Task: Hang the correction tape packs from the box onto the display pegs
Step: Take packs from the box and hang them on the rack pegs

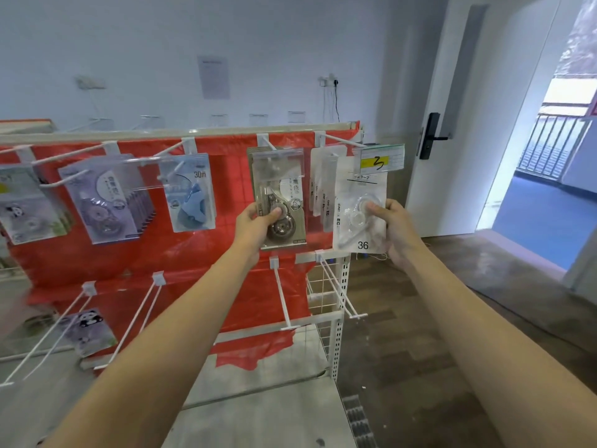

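My left hand (255, 226) grips the lower part of a grey-brown correction tape pack (284, 208), thumb on its front. That pack sits under a peg (269, 143) with a clear label holder (278, 163) over its top. My right hand (392, 226) pinches a white pack marked 36 (360, 215), its top just below the rightmost top peg (344, 139) and its yellow price tag (381, 160). More white packs (324, 185) hang behind it. The box is out of view.
Blue (189, 195), purple (106, 198) and panda packs (27, 205) hang on the left pegs of the red-backed rack (232, 253). Bare white pegs (284, 299) jut out from the lower row; one panda pack (89, 331) hangs there. A door (433, 137) and open doorway stand right.
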`<state>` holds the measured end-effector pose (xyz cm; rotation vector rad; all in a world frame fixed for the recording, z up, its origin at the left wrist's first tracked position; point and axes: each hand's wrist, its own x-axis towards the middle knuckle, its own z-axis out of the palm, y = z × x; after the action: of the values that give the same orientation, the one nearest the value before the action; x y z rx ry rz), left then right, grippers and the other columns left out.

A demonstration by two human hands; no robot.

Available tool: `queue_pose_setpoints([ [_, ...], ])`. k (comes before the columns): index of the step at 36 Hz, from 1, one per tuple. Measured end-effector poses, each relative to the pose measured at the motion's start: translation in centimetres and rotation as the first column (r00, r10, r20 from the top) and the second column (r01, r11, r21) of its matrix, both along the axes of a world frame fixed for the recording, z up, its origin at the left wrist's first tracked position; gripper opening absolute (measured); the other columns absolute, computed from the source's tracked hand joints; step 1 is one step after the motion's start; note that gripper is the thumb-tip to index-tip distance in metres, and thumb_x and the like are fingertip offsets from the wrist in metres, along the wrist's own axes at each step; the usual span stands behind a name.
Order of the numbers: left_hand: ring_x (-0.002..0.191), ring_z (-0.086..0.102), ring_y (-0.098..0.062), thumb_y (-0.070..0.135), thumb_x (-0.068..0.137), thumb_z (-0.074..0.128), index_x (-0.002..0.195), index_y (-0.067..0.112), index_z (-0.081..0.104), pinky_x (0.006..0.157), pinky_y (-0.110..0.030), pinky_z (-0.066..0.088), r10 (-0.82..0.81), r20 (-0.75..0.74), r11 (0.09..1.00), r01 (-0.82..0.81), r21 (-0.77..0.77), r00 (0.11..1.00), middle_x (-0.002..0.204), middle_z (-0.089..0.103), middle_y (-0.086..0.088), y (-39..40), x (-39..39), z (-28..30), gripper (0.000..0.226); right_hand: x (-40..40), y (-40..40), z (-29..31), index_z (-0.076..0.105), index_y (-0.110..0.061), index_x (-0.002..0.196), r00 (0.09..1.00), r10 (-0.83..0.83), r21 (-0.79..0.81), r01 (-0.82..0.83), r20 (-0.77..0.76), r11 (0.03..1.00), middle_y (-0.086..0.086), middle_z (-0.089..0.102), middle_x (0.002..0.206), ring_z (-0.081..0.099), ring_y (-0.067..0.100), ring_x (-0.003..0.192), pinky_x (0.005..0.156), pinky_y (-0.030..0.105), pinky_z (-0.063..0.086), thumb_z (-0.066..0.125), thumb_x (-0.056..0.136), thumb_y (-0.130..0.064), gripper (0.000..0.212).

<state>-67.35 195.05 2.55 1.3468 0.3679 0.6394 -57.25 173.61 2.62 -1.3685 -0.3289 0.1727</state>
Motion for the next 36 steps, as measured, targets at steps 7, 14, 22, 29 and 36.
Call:
queue_pose_setpoints([
  [7,0.099,0.064,-0.026,0.001,0.085,0.067,0.09,0.018,0.062,0.099,-0.05,0.047,-0.011,0.01,1.0,0.011,-0.023,1.0,0.091,0.068,-0.002,-0.3,-0.1,0.1,0.018,0.5,0.9,0.8,0.054,-0.017,0.096,0.999,-0.049,-0.075,0.049,0.009,0.996,0.002,0.065,0.102,0.064,0.019,0.088,0.068,0.033,0.052,0.067,0.089,-0.027,0.018],
  [14,0.097,0.064,-0.023,0.005,0.085,0.067,0.092,0.017,0.063,0.099,-0.044,0.049,0.008,-0.011,1.0,-0.008,-0.005,1.0,0.091,0.068,-0.002,-0.4,0.0,0.0,0.015,1.0,3.0,1.0,0.044,-0.009,0.128,0.996,-0.074,-0.205,0.083,0.052,0.975,0.004,0.057,0.122,0.057,0.026,0.115,0.098,0.048,0.048,0.064,0.09,-0.035,0.05],
  [22,0.081,0.063,-0.01,0.019,0.088,0.067,0.098,0.012,0.062,0.066,-0.012,0.05,0.08,-0.066,0.995,-0.076,0.06,0.995,0.089,0.066,0.0,0.4,-0.2,-0.7,0.013,1.9,3.8,-2.3,0.05,-0.021,0.133,0.996,0.069,-0.122,-0.062,0.053,0.991,0.001,0.061,0.129,0.058,0.021,0.118,0.101,0.051,0.046,0.076,0.058,-0.068,0.093],
  [29,0.078,0.055,-0.012,0.027,0.088,0.067,0.077,0.017,0.054,0.056,-0.013,0.034,0.191,-0.15,0.98,-0.181,0.078,0.97,0.079,0.06,0.002,0.8,1.7,-0.3,0.02,3.6,5.2,-1.2,0.045,-0.008,0.135,0.999,-0.031,-0.219,0.038,0.034,0.975,0.009,0.053,0.135,0.05,0.027,0.124,0.107,0.049,0.04,0.063,0.09,-0.037,0.056],
  [36,0.089,0.055,-0.019,0.034,0.087,0.068,0.085,0.01,0.06,0.077,-0.028,0.036,0.286,-0.202,0.957,-0.27,0.103,0.937,0.095,0.064,-0.006,1.1,4.5,-0.3,0.025,6.2,6.4,-0.3,0.04,-0.009,0.14,0.99,-0.071,-0.406,0.115,0.122,0.906,0.012,0.051,0.137,0.047,0.031,0.126,0.106,0.048,0.04,0.061,0.091,-0.04,0.061],
])
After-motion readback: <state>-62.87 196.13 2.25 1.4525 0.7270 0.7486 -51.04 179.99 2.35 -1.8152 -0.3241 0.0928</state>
